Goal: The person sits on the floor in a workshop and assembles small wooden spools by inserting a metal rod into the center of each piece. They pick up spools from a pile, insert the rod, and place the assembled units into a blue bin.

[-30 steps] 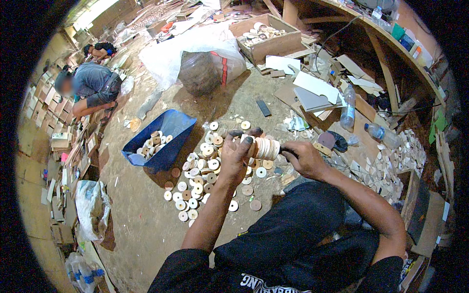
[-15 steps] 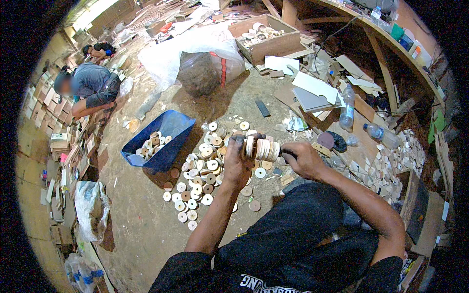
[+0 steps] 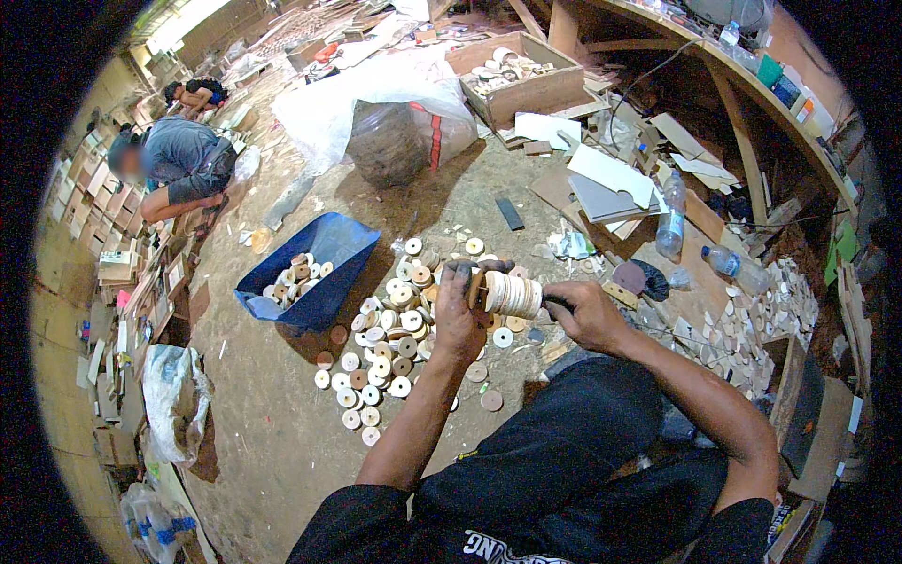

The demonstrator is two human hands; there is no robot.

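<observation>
A row of pale wooden discs [image 3: 514,295] sits packed face to face on a rod, held level above the floor. My left hand [image 3: 460,315] is closed round its left end, where a browner disc [image 3: 477,293] shows beside the fingers. On the other side, my right hand [image 3: 594,318] grips the dark handle [image 3: 558,305] at the row's right end. Loose round discs with centre holes [image 3: 381,348] lie heaped on the floor below my left hand. More discs rest in a blue dustpan-like scoop [image 3: 349,246] to the left.
A white sack [image 3: 315,117] and a wooden box of pieces [image 3: 526,99] stand farther off. Plastic bottles [image 3: 671,221], board offcuts and small chips [image 3: 752,310] cover the right side, under a curved wooden bench [image 3: 695,42]. Another person [image 3: 188,155] crouches at far left.
The browner disc at the left end now shows more clearly by my left fingers. My right hand has shifted slightly right with the handle. The whole view has moved a little.
</observation>
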